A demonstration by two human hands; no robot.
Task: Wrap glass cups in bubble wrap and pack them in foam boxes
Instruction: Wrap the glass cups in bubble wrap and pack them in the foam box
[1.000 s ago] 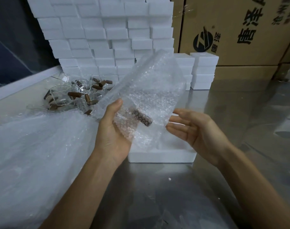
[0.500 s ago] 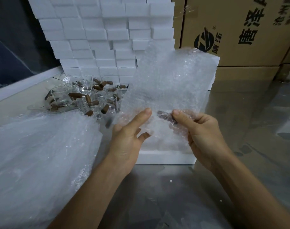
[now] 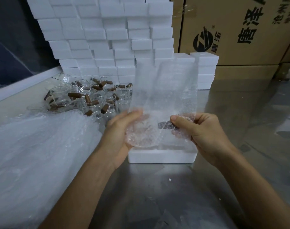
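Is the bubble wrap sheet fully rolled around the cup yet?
No. The bubble wrap sheet stands loose above both hands; only its lower end covers the cup.

Packing warehouse: stacked white foam boxes (image 3: 104, 32), printed cardboard cartons (image 3: 240, 30), steel worktable (image 3: 157, 195), loose glass cups (image 3: 84, 96)

The right hand (image 3: 205, 134), open beside the bubble wrap sheet (image 3: 165, 96) a second earlier, closed on the wrapped cup's dark handle (image 3: 165, 125). The left hand (image 3: 119, 134) shifted under the bundle, above the foam box (image 3: 160, 157), and the sheet's free end rose upright.
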